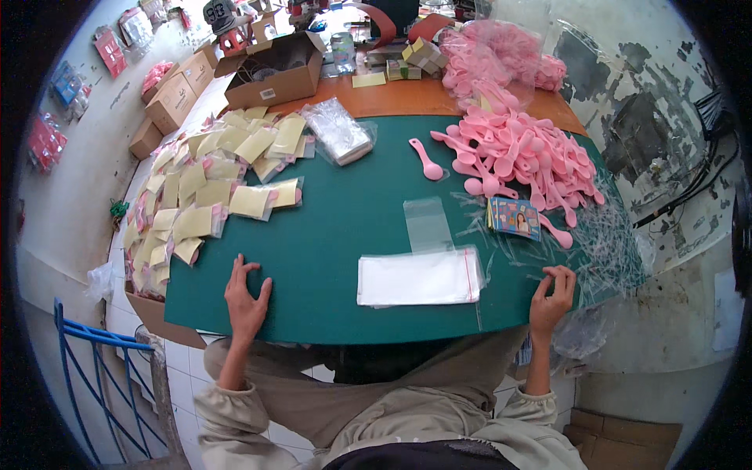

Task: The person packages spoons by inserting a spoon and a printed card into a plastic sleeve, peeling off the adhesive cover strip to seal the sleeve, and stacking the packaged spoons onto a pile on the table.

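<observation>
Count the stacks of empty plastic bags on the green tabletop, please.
2 visible: the near stack, between left hand and right hand, and the far stack, beside the yellow-card packets. Others may be hidden.

Pink spoons [526,153] — many partly hidden

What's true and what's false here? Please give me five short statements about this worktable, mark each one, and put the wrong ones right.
1. Pink spoons are heaped toward the right of the green tabletop. True.
2. The left hand has a pink spoon in its fingers. False: no object shows in them.
3. The stack of plastic bags lies between the left hand and the right hand. True.
4. The open cardboard box stands at the worktable's near edge. False: it stands toward the far side.
5. The picture cards lie left of the stack of plastic bags. False: they lie to its right and farther away.
</observation>
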`<state>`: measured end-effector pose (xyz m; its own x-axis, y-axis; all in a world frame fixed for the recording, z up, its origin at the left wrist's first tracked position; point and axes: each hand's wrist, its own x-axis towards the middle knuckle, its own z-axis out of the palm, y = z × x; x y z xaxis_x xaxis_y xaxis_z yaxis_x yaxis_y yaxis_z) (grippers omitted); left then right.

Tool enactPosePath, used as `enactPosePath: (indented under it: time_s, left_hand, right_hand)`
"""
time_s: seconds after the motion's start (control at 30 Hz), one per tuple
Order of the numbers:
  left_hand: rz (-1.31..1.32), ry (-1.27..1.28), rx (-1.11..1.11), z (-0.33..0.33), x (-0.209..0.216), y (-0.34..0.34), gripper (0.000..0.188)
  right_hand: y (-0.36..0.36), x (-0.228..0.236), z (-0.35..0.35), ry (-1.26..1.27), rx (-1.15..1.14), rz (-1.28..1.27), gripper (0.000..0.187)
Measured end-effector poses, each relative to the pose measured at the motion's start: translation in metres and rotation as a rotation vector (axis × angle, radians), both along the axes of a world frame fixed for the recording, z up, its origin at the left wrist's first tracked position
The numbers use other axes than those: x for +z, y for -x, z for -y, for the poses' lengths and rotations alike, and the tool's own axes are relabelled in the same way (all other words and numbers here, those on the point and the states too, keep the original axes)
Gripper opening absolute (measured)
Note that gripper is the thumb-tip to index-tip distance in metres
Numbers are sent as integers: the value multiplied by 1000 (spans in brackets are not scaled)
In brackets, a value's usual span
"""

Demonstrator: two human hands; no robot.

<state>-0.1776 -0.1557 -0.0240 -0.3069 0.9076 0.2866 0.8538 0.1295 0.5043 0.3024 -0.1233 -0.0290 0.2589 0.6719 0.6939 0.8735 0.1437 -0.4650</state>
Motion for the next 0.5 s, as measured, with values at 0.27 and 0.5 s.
enactPosePath:
  time_s: [0.27, 0.5]
  left_hand:
    - [13, 559, -352, -17, 32, 18, 65]
    - [-33, 691, -425, -19, 29, 29, 72]
  right_hand:
    - [-3, 0, -4, 14, 12, -24, 9]
    - [-4, -1, -3, 25, 48, 40, 10]
